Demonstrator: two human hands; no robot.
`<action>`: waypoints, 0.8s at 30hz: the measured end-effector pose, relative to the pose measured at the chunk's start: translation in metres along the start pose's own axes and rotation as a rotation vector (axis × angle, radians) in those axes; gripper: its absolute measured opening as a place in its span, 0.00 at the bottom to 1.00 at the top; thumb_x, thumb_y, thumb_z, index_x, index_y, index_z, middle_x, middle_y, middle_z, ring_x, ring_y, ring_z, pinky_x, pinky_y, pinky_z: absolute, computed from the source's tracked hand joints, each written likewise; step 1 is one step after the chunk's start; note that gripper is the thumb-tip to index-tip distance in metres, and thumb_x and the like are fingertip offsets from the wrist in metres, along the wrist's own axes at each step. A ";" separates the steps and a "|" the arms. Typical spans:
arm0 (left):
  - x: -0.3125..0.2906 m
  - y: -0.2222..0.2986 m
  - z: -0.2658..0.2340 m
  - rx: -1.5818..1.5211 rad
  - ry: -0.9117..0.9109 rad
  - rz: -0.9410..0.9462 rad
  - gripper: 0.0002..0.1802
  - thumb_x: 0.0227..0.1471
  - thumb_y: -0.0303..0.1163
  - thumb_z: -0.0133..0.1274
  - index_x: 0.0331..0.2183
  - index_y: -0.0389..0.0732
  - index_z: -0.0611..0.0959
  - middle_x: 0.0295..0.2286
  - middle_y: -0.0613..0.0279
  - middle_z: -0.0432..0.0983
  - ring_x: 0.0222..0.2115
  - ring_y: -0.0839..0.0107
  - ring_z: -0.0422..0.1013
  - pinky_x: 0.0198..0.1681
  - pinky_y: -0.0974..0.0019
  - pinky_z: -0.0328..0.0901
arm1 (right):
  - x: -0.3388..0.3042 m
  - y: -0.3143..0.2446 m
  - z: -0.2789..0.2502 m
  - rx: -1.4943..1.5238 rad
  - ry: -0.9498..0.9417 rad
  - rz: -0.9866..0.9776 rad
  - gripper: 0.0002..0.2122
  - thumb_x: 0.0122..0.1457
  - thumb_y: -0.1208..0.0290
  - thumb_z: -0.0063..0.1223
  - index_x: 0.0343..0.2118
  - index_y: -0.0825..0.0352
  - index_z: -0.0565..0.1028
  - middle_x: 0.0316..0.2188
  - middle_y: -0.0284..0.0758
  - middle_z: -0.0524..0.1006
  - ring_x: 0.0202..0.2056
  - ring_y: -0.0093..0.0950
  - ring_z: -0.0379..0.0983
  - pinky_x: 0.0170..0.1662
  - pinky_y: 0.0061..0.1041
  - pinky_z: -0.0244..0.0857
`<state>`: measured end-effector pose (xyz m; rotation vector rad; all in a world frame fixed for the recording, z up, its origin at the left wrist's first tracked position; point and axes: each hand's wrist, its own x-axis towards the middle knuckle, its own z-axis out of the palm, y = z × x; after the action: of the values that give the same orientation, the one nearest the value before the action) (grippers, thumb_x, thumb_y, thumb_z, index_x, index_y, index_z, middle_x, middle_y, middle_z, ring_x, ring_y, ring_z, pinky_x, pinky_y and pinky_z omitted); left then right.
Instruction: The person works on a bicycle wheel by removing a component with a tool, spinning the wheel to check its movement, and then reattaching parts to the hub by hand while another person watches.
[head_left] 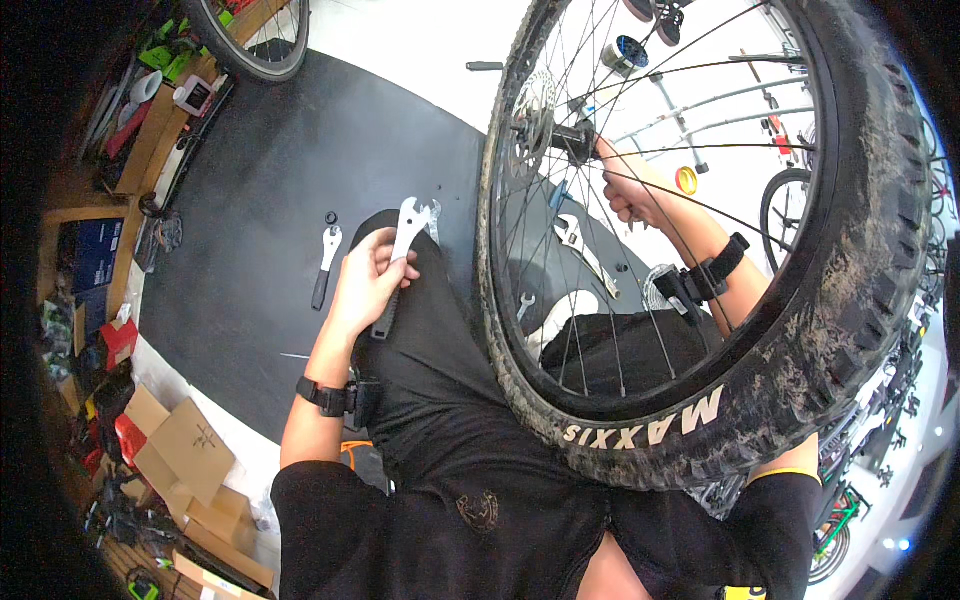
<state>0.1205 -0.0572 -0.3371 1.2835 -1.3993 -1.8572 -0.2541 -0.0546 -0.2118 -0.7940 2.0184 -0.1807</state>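
A mountain bike wheel [590, 448] with a knobbly, dirt-marked black tyre leans upright over my lap on the right. Its hub [572, 142] and brake disc [540, 118] show at the upper left of the spokes. My left hand [375, 268] is closed round a flat open-ended spanner [408, 228], its silver head up and dark handle down, over my left thigh. Seen through the spokes, my right hand [637, 194] reaches to the hub's far end, its fingers curled. Spokes partly cover that hand, and whatever lies in its fingers is unclear.
On the dark mat [270, 150] lie a second spanner [328, 265], a black ring [331, 218], an adjustable wrench [590, 258] and a small spanner [525, 305]. Cardboard boxes [185, 450] crowd the left; another wheel [262, 70] stands at the far left. A yellow ring [686, 180] lies beyond my right arm.
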 end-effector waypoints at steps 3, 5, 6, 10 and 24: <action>0.017 0.028 0.009 -0.084 0.040 0.081 0.26 0.54 0.19 0.45 0.55 0.26 0.63 0.34 0.53 0.76 0.30 0.74 0.73 0.32 0.72 0.69 | 0.004 -0.005 0.001 0.002 0.001 -0.002 0.14 0.61 0.58 0.37 0.29 0.65 0.65 0.16 0.30 0.61 0.14 0.22 0.57 0.16 0.24 0.56; 0.019 0.047 0.018 -0.255 -0.013 0.007 0.27 0.54 0.20 0.45 0.56 0.28 0.62 0.33 0.54 0.75 0.30 0.74 0.72 0.32 0.72 0.69 | 0.007 -0.006 0.002 0.001 0.006 0.001 0.14 0.61 0.57 0.37 0.29 0.64 0.65 0.15 0.30 0.61 0.14 0.22 0.57 0.16 0.24 0.56; 0.021 0.053 0.020 -0.423 -0.062 -0.065 0.27 0.54 0.20 0.45 0.56 0.29 0.62 0.33 0.54 0.75 0.31 0.75 0.71 0.32 0.72 0.68 | 0.009 -0.007 0.001 0.004 0.008 0.000 0.14 0.61 0.57 0.37 0.28 0.64 0.65 0.15 0.30 0.61 0.14 0.22 0.57 0.16 0.24 0.56; 0.019 0.068 0.030 -0.382 -0.251 0.052 0.28 0.52 0.19 0.45 0.56 0.32 0.66 0.40 0.56 0.72 0.35 0.74 0.69 0.39 0.71 0.67 | 0.012 -0.007 0.000 0.011 0.007 -0.006 0.15 0.61 0.56 0.37 0.28 0.64 0.65 0.15 0.30 0.61 0.14 0.22 0.57 0.16 0.25 0.56; 0.044 0.078 0.043 0.943 0.204 0.519 0.26 0.44 0.24 0.58 0.47 0.31 0.72 0.35 0.44 0.71 0.33 0.46 0.72 0.38 0.53 0.69 | 0.001 0.003 -0.004 0.020 0.010 0.006 0.18 0.60 0.51 0.36 0.26 0.64 0.64 0.14 0.30 0.60 0.13 0.23 0.57 0.15 0.25 0.55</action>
<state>0.0508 -0.1007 -0.2806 1.2446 -2.3141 -0.6815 -0.2590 -0.0540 -0.2119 -0.7758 2.0248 -0.2016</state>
